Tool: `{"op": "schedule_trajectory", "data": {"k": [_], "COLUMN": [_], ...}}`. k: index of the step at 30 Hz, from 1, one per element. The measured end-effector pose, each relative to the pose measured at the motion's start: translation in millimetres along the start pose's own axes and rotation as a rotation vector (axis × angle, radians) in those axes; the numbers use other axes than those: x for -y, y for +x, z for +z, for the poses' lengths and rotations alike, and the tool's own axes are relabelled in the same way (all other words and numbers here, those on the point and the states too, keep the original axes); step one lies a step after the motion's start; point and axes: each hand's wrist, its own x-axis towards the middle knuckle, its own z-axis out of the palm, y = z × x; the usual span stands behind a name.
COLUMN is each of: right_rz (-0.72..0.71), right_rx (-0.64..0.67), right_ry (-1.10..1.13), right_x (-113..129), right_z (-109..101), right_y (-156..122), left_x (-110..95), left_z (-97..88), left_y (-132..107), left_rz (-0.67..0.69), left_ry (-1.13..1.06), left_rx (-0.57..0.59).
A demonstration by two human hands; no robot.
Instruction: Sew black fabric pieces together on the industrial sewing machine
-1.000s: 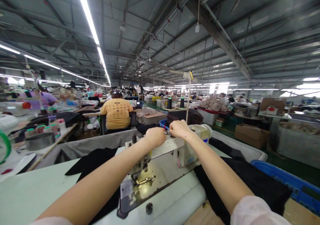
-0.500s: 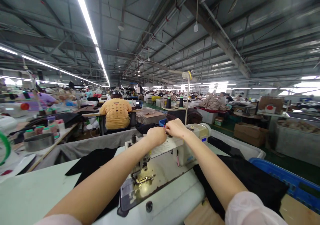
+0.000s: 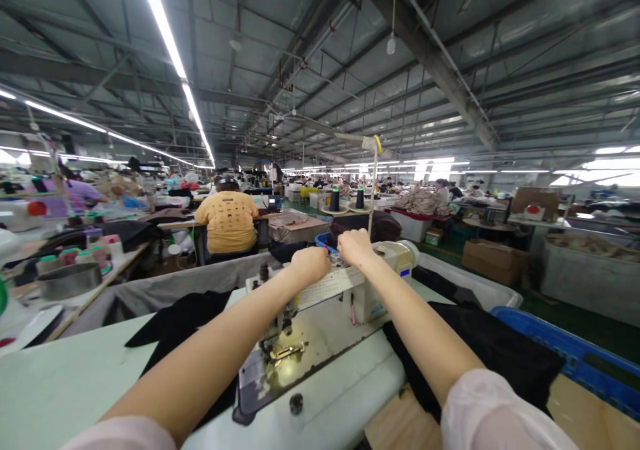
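Note:
Both arms reach over the top of a white industrial sewing machine (image 3: 330,287). My left hand (image 3: 311,265) is closed in a fist above the machine head, its fingertips turned away from me. Just right of it, my right hand (image 3: 356,247) is pinched, with the knuckles up. Whatever the fingers hold is hidden; a small dark and reddish bit shows by the left fingertips. Under my left forearm, the brass-coloured presser foot (image 3: 290,351) sits over the metal needle plate, no fabric beneath it. Black fabric pieces (image 3: 185,317) lie left of the machine, and more black fabric (image 3: 490,350) lies to the right.
A blue plastic basket (image 3: 575,350) stands at the right. Behind the machine are two dark thread cones (image 3: 335,199) and a thread stand pole (image 3: 373,187). A person in a yellow shirt (image 3: 227,220) sits ahead. A side table at left holds a metal ring (image 3: 70,281) and several spools.
My hands have moved slightly apart, leaving a wider gap over the machine. The whole view has shifted a little. The machine and fabric look unchanged.

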Motion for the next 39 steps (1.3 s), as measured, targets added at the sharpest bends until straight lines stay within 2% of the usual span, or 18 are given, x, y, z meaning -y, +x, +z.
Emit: {"op": "schedule_trajectory", "data": {"k": [4,8,13,17,20,25,31,39], "right_rz": [-0.046,0.008,-0.079,-0.015,0.010,-0.071,-0.140,-0.029], "right_rx": [0.005,0.002,-0.001,0.018,0.006,-0.039,-0.063,0.018], "right_ry": [0.018,0.014,0.061,0.064,0.075,0.135,0.216,0.266], "right_x": [-0.7,0.7,-0.6,-13.8,-13.6,-2.8,-6.7,-24.1], "right_z": [1.9,3.5,3.3,6.0,9.6,10.0,6.1,15.3], "right_y": [-0.3,0.9,-1.8,-1.3,6.1,9.3,-5.5,-1.0], "left_x": [-0.3,-1.7,-0.7,-1.6,-2.9,-1.0,-2.3,-3.6], "left_z": [3.1,1.7,-1.5,-2.6,-3.2,-1.8,0.8,1.8], "left_y": [3.9,5.7,5.9,5.9,8.0,9.7,8.3,7.1], "left_rz": [0.007,0.002,-0.015,-0.013,-0.042,-0.051,-0.035,-0.044], "left_ry": [-0.005,-0.004,-0.004,-0.006,-0.002,-0.003,-0.004,-0.010], "left_rx": [0.011,0.014,0.027,0.034,0.045,0.046,0.026,0.002]}}
